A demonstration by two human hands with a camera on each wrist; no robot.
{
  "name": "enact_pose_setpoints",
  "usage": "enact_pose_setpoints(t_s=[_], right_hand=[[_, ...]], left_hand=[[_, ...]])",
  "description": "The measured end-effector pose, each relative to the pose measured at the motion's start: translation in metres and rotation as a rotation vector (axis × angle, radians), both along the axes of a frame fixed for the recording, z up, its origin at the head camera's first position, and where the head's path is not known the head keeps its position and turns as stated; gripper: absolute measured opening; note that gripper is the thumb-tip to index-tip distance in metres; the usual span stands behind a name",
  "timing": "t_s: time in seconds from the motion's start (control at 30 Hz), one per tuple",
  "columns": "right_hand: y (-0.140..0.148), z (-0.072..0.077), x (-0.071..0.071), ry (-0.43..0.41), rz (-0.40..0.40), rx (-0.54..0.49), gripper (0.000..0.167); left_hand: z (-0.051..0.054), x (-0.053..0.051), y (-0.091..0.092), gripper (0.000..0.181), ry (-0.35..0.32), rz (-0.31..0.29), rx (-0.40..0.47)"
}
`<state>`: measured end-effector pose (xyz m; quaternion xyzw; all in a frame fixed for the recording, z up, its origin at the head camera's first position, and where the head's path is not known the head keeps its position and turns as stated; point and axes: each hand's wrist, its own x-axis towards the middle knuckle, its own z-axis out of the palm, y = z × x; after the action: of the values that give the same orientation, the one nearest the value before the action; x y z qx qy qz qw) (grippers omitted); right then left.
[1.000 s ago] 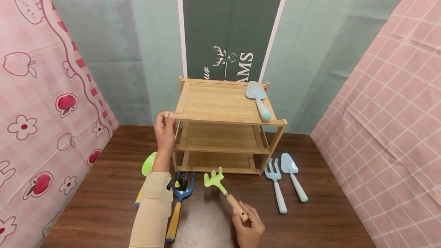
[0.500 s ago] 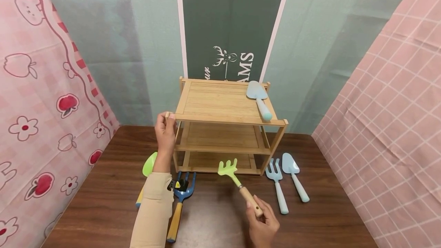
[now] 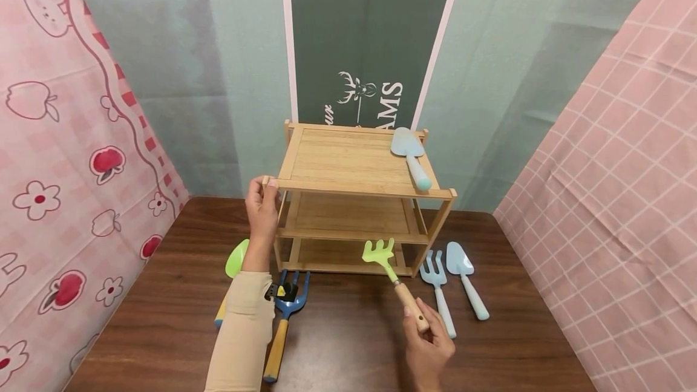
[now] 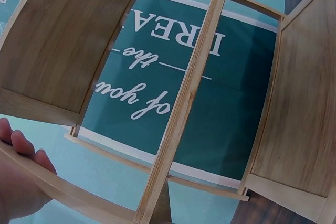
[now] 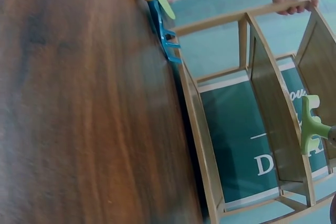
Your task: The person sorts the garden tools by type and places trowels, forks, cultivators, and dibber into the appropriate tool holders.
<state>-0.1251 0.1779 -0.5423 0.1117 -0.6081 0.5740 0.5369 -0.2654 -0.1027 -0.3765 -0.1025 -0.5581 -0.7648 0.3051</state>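
My right hand [image 3: 429,346] pinches the wooden handle of a small green hand rake [image 3: 379,254], its prongs raised in front of the shelf's lower tiers. At the front left top corner, my left hand [image 3: 262,204] grips the three-tier wooden shelf [image 3: 348,186]. In the left wrist view, curled fingers [image 4: 23,144] wrap over the shelf's rail. A pale blue trowel [image 3: 411,159] lies on the right side of the top tier. The right wrist view catches the green rake head [image 5: 311,125] before the shelf.
Right of the shelf, a pale blue fork [image 3: 435,277] and another pale blue trowel [image 3: 463,271] lie on the brown table [image 3: 506,343]. Left of it lie a dark blue fork [image 3: 279,343] with a yellow handle and a green trowel [image 3: 236,258], partly hidden by the left forearm.
My right hand has carried the green rake to the right and slightly away from me, toward the shelf's right side. The left hand has stayed on the shelf corner.
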Motion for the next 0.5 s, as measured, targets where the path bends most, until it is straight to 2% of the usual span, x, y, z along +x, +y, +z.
enact_pose_setpoints(t_s=[0.1,0.33,0.4,0.5], right_hand=[[0.0,0.013,0.001,-0.024,-0.066,0.031,0.028],[0.014,-0.002,-0.018,0.04,-0.022,-0.063,0.03],[0.015,0.003,-0.02,0.028,-0.049,-0.047,0.028],[0.012,0.023,-0.019,-0.015,-0.106,-0.004,0.028]], left_hand=[[0.003,0.002,0.001,0.007,0.009,-0.003,-0.005],[-0.009,-0.009,-0.002,0.005,0.007,-0.015,0.008],[-0.011,-0.011,-0.002,0.004,0.008,-0.008,0.009],[-0.013,-0.012,-0.002,0.004,0.014,0.003,0.003]])
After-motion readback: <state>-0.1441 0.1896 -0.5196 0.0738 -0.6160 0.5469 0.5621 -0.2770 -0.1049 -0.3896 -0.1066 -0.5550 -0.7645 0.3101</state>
